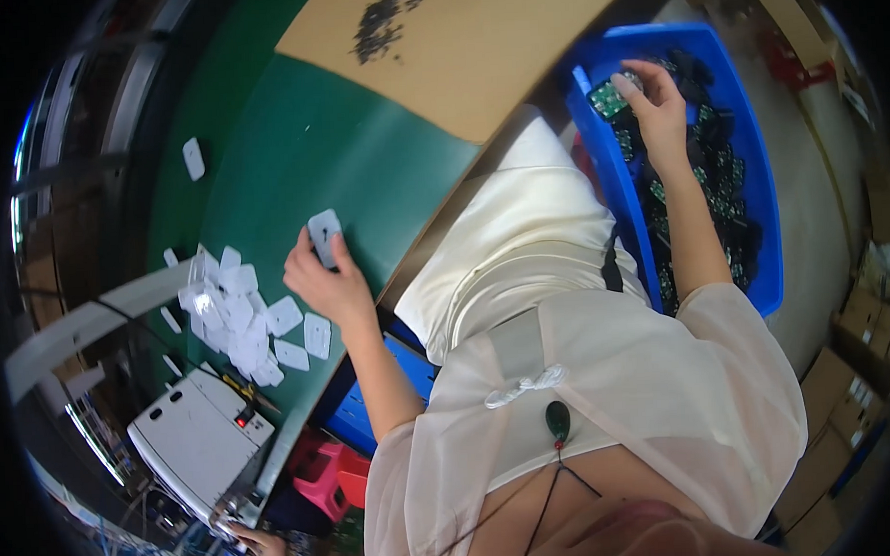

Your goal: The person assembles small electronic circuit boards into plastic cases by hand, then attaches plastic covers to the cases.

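So I'm mid-pickup on both sides here. My left hand (329, 282) is pinching a small white cover (324, 230) over the green counter (362, 153), fingers closed on its lower edge. My right hand (659, 104) is stretched way out into the blue bin (613, 174) beside my lap, fingertips closed on a little green board (607, 98) near the bin's far end. Looks to me like the fetch-one-of-each step: cover in one hand, board in the other.

Next move, I reckon, means bringing the two together over the counter and lining the board up with the cover, which takes some care since both grips are just fingertip pinches.

Counter-wise: a heap of more white covers (235, 310) sits just left of my left hand, a stray one further off. A brown cardboard sheet (456, 42) lies across the far side with a dark clump of small bits on it. A white box-shaped machine (198, 439) is at the near-left corner. Cardboard boxes (846, 382) are stacked on the floor to my right.
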Demonstrator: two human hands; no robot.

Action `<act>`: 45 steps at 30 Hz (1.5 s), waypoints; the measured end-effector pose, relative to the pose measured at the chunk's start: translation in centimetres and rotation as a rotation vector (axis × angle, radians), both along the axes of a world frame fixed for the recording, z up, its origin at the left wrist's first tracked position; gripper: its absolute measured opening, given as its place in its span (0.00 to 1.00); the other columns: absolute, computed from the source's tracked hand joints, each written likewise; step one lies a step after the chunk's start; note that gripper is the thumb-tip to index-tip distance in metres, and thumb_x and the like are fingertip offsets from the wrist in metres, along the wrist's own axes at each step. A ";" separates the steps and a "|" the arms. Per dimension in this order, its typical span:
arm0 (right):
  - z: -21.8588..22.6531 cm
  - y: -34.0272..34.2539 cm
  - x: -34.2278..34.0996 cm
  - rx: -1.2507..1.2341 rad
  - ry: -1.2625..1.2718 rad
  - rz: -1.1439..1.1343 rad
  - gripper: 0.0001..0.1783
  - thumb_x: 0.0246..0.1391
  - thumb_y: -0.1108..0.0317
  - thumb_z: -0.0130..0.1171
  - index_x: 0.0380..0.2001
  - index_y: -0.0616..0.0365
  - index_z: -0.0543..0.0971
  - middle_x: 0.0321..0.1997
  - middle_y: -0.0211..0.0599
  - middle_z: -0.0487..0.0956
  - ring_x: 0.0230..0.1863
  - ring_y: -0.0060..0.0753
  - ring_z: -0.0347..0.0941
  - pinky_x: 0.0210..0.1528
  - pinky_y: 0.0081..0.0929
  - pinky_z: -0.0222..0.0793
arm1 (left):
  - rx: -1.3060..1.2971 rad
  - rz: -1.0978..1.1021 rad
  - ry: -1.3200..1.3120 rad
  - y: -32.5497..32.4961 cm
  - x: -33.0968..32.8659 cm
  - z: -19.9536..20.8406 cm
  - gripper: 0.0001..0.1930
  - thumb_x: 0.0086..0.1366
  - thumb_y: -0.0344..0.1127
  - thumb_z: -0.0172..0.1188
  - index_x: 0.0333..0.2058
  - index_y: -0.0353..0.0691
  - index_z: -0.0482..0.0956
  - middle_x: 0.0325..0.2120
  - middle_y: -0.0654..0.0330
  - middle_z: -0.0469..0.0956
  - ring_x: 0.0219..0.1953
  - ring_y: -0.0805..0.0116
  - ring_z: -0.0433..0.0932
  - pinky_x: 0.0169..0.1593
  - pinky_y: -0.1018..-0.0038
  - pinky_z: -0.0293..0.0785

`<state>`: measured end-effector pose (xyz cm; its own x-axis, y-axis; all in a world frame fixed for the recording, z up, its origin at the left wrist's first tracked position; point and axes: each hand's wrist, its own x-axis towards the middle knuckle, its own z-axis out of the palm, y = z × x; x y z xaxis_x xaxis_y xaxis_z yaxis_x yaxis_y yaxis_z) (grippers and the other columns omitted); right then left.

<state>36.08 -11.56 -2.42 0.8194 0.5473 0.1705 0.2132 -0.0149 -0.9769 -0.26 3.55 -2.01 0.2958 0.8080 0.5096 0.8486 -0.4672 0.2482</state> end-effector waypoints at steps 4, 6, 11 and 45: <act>3.9 6.5 -3.0 -0.052 -0.866 0.136 0.12 0.42 0.73 0.61 0.34 0.56 0.75 0.30 0.38 0.72 0.36 0.41 0.69 0.38 0.29 0.67 | 0.023 0.018 -0.011 -0.5 0.4 0.0 0.18 0.57 0.39 0.59 0.44 0.38 0.72 0.38 0.53 0.71 0.39 0.55 0.68 0.43 0.64 0.65; 4.2 9.6 -3.9 -0.208 -1.234 0.152 0.11 0.42 0.67 0.60 0.32 0.55 0.76 0.31 0.35 0.72 0.36 0.39 0.69 0.36 0.31 0.65 | 0.020 -0.009 -0.034 -0.4 0.2 -0.2 0.17 0.57 0.39 0.59 0.44 0.38 0.73 0.38 0.53 0.71 0.40 0.54 0.67 0.43 0.64 0.65; 4.1 14.4 -7.1 -0.347 -1.548 0.223 0.11 0.42 0.62 0.61 0.31 0.52 0.75 0.31 0.32 0.71 0.38 0.33 0.68 0.37 0.31 0.64 | -0.014 -0.003 -0.087 -0.6 0.2 -0.3 0.19 0.55 0.40 0.61 0.44 0.39 0.71 0.38 0.53 0.70 0.41 0.53 0.66 0.43 0.62 0.64; 4.0 11.7 -14.1 -0.066 -0.499 1.041 0.18 0.44 0.75 0.60 0.43 0.58 0.75 0.46 0.37 0.74 0.50 0.36 0.68 0.52 0.28 0.63 | -0.278 -0.369 -0.513 -1.5 2.7 0.3 0.24 0.52 0.15 0.47 0.50 0.39 0.70 0.52 0.55 0.68 0.54 0.55 0.66 0.55 0.66 0.63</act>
<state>21.97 0.12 1.61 -0.1839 0.9380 0.2939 0.5142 0.3466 -0.7845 2.49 2.03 -1.67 0.3533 0.8216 0.4473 0.3891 -0.5639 0.7284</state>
